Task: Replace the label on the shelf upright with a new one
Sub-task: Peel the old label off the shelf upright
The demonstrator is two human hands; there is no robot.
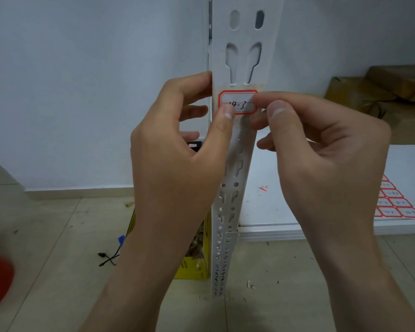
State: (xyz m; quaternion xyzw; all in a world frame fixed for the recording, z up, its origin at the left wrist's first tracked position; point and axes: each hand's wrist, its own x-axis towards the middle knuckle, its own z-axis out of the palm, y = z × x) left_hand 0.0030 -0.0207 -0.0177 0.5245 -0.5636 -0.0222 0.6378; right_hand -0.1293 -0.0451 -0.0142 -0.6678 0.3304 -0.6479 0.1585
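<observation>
Label point(237, 103) marked 14-3 sits flat on the shelf upright point(243, 56); it looks like a thin, light, floppy sticker that tears easily, best lifted by a corner. Right hand point(321, 149) pinches its right edge, while left hand point(175, 154) thumbs the lower-left corner, fingers curled round the upright. Yellow box point(192, 269) on the floor holds pale scraps, can't tell what

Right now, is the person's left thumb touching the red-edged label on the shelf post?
Touching. In the head view the thumb of the left hand covers the lower left corner of the label, pressing it to the post.
</observation>
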